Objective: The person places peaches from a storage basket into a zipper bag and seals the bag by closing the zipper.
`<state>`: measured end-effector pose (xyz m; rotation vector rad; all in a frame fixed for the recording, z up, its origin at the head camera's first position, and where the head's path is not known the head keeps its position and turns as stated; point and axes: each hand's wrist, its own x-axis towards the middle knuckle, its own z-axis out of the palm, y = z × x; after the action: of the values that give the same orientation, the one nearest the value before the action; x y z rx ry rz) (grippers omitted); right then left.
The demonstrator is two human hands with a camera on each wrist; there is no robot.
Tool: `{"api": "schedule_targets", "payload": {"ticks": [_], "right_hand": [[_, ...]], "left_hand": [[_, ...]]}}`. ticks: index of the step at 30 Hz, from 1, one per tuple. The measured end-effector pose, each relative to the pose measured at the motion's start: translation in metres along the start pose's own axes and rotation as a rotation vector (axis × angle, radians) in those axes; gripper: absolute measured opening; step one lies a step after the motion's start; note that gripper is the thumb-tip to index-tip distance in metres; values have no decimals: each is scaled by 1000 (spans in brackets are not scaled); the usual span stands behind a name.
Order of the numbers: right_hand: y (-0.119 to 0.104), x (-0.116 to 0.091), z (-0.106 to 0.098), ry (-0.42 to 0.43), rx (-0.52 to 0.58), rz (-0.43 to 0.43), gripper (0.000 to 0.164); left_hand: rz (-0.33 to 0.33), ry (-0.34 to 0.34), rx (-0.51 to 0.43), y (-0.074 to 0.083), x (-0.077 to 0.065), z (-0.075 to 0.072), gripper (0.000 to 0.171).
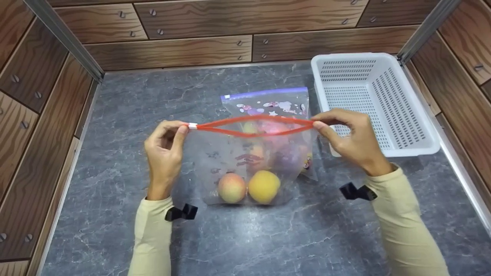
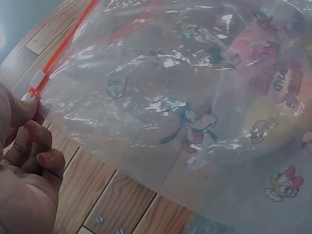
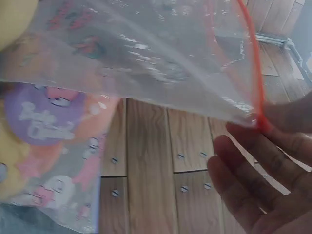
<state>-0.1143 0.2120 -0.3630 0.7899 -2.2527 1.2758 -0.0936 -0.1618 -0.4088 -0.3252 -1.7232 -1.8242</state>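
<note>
A clear zip bag (image 1: 215,153) with an orange-red zip edge is stretched between both hands, its mouth parted in the middle. Near the bag's bottom show a reddish-yellow peach (image 1: 232,188) and a yellow round fruit (image 1: 264,186). My left hand (image 1: 165,153) pinches the zip's left end beside the white slider (image 1: 192,125). The right end of the zip is pinched between thumb and fingers of my right hand (image 1: 353,134). In the left wrist view, cartoon figures are printed on the bag (image 2: 146,87). The right wrist view shows the right hand (image 3: 268,165) at the zip corner.
Behind the held bag lies a second zip bag (image 1: 264,101) with a purple zip edge and fruit inside, partly hidden. A white perforated basket (image 1: 345,92) stands at the back right, beyond the right hand. Wood-patterned walls (image 1: 191,50) enclose the grey marbled table (image 1: 115,230).
</note>
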Motion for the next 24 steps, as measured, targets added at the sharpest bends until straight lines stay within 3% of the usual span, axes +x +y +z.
{"api": "schedule_targets", "payload": {"ticks": [5,9,12,19,24], "right_hand": [[-29,26,4,16,-42,-90,23],[-65,51,33,8,-129,-221,18],[-86,64,62,-61,-195,-289,16],[-107,77,112,-249,-294,-245,20],[-113,80,138,-302,-325,-253,18]], "left_hand": [[47,-11,23,0,-2,4,6],[70,-4,26,-1,-2,4,4],[71,6,31,-1,-4,3,4],[70,15,43,-2,-6,4,5],[86,25,38,-1,-7,3,5]]}}
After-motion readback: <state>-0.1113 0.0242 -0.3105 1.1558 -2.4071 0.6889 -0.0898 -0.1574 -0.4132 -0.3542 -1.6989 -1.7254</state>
